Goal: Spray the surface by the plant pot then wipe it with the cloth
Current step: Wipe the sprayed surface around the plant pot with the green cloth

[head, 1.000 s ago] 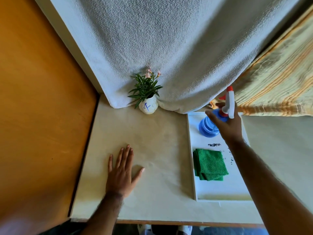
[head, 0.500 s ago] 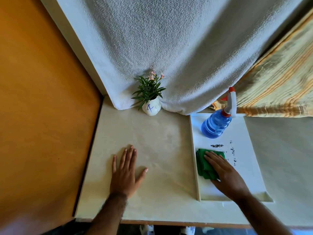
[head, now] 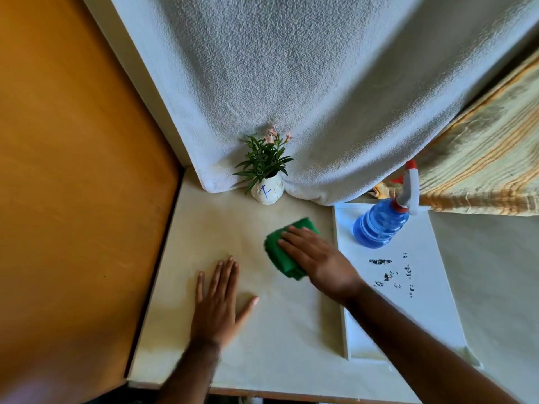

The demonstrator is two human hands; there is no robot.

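Observation:
A small white plant pot (head: 267,192) with green leaves and pink flowers stands at the back of the cream surface (head: 210,228). In front of it and slightly right lies the folded green cloth (head: 278,252), pressed flat to the surface under my right hand (head: 318,259). My left hand (head: 218,298) rests flat on the surface nearer me, fingers spread, holding nothing. The blue spray bottle (head: 379,225) with its white and red trigger stands upright on the white tray (head: 423,287) to the right, untouched.
A white towel (head: 291,83) hangs behind the pot. A striped yellow cloth (head: 490,170) hangs at the right. An orange wooden panel (head: 73,170) walls the left side. Dark specks (head: 388,272) lie on the tray. The surface's front edge (head: 277,392) is close to me.
My right hand let go of the spray bottle, took the green cloth off the tray and carried it left onto the surface in front of the pot. My left hand stayed flat.

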